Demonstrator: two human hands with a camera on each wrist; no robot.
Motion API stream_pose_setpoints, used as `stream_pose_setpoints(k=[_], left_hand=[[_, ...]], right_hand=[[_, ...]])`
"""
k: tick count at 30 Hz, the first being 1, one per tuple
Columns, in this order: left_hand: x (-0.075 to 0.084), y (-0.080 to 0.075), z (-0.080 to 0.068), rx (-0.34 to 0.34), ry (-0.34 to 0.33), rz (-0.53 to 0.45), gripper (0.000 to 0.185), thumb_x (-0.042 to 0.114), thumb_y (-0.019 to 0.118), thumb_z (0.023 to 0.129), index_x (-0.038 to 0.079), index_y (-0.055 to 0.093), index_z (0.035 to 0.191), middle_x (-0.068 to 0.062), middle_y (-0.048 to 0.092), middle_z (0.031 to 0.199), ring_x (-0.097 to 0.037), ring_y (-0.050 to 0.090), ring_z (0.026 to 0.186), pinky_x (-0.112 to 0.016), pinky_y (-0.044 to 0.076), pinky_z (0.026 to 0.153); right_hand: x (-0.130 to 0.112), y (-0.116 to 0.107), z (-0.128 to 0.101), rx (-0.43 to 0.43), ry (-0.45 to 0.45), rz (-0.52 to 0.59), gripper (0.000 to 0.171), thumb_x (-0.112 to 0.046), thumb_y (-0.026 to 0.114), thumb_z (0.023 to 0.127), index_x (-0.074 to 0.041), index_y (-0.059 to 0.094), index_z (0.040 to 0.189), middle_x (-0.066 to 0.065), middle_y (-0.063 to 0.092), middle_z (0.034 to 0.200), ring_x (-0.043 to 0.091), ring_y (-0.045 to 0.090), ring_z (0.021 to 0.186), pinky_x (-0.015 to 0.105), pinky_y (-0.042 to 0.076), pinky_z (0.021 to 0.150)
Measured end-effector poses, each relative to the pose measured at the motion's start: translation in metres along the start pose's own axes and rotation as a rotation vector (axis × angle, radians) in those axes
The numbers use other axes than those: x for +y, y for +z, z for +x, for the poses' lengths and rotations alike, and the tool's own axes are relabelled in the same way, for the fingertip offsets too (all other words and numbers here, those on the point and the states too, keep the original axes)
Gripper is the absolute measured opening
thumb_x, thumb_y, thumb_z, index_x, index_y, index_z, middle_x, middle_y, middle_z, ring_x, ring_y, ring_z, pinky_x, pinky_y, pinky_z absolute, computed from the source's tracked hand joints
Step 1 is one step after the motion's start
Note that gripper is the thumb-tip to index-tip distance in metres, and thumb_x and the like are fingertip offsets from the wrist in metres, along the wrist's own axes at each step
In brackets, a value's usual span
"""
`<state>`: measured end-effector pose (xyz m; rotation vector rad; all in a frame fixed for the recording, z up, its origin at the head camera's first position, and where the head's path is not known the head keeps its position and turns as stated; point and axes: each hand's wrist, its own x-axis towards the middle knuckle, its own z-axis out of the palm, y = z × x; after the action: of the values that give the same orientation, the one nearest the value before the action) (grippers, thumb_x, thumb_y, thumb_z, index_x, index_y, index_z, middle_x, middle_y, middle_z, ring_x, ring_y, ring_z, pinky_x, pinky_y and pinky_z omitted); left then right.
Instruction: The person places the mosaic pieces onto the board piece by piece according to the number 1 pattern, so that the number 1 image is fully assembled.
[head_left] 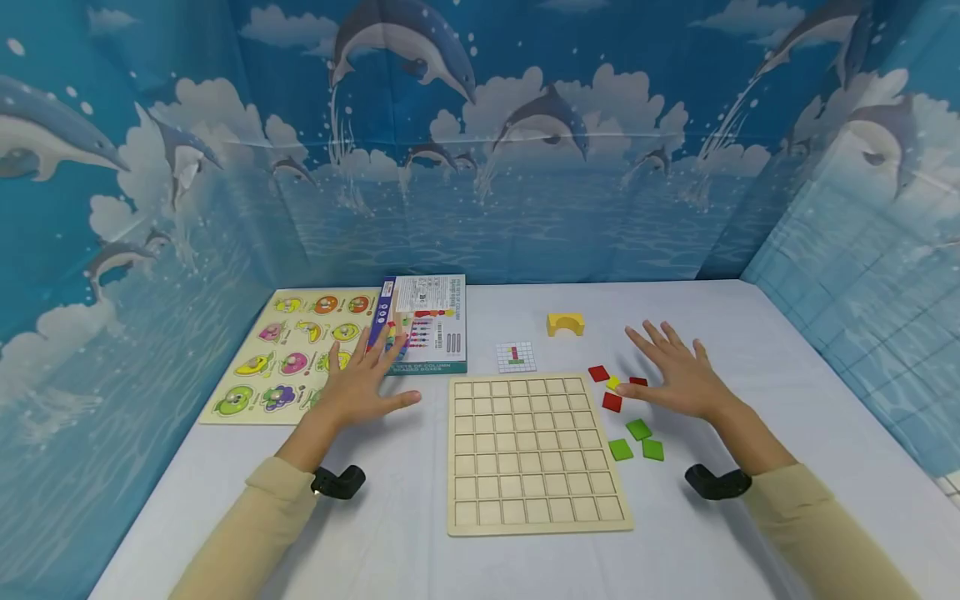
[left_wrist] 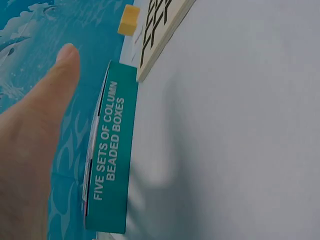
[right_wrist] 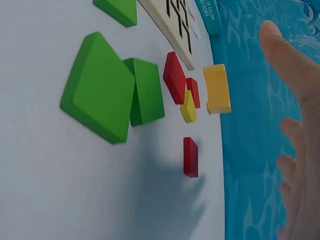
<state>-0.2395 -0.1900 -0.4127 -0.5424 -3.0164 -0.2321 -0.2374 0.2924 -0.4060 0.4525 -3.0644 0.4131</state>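
Note:
My left hand [head_left: 358, 390] hovers with fingers spread and straight over the edge of a fruit-picture board [head_left: 251, 346] and a flat box [head_left: 435, 365]. It holds nothing; its thumb shows in the left wrist view beside the box's teal side. My right hand [head_left: 686, 382], also spread and empty, hangs above the table near small square tiles. Red tiles [head_left: 612, 402], a yellow tile [head_left: 613, 382] and green tiles [head_left: 621, 449] lie loose right of a wooden grid board [head_left: 540, 442]. The grid's squares hold no tiles. One red tile is partly overlapped by my right thumb.
Behind the grid board lies a small white card [head_left: 527, 357] printed with a coloured pattern on squares. A yellow arch block [head_left: 565, 318] stands farther back. Blue dolphin curtains [head_left: 480, 233] border the white table [head_left: 750, 333] at the back and sides.

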Motion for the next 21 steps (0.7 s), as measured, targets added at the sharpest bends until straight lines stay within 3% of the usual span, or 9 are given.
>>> stream_pose_setpoints(k=[3, 10, 21], left_hand=[[0.005, 0.005, -0.004, 0.016, 0.005, -0.023, 0.098, 0.081, 0.039, 0.073, 0.025, 0.01, 0.15, -0.005, 0.004, 0.155, -0.025, -0.015, 0.138, -0.06, -0.021, 0.097], [0.025, 0.018, -0.017, 0.022, 0.075, -0.02, 0.093, 0.079, 0.033, 0.078, 0.024, 0.01, 0.15, -0.004, 0.004, 0.155, -0.03, -0.001, 0.139, -0.063, -0.003, 0.103], [0.052, 0.036, -0.031, -0.038, 0.166, -0.182, 0.088, 0.067, 0.047, 0.082, 0.02, 0.014, 0.149, -0.003, 0.012, 0.154, -0.026, 0.007, 0.14, -0.057, 0.007, 0.106]], right_hand=[[-0.001, 0.004, 0.001, 0.003, -0.003, 0.074, 0.096, -0.065, 0.058, 0.076, -0.02, 0.015, 0.149, 0.019, 0.011, 0.152, 0.039, -0.001, 0.137, 0.069, -0.004, 0.097], [-0.006, 0.013, 0.0, 0.036, 0.032, 0.26, 0.079, -0.051, 0.061, 0.083, -0.006, 0.035, 0.142, 0.021, 0.027, 0.146, 0.04, 0.015, 0.135, 0.067, 0.016, 0.098], [-0.004, 0.027, 0.0, 0.075, 0.065, 0.298, 0.059, -0.044, 0.059, 0.088, -0.001, 0.053, 0.127, 0.023, 0.045, 0.13, 0.041, 0.032, 0.124, 0.062, 0.027, 0.096]])
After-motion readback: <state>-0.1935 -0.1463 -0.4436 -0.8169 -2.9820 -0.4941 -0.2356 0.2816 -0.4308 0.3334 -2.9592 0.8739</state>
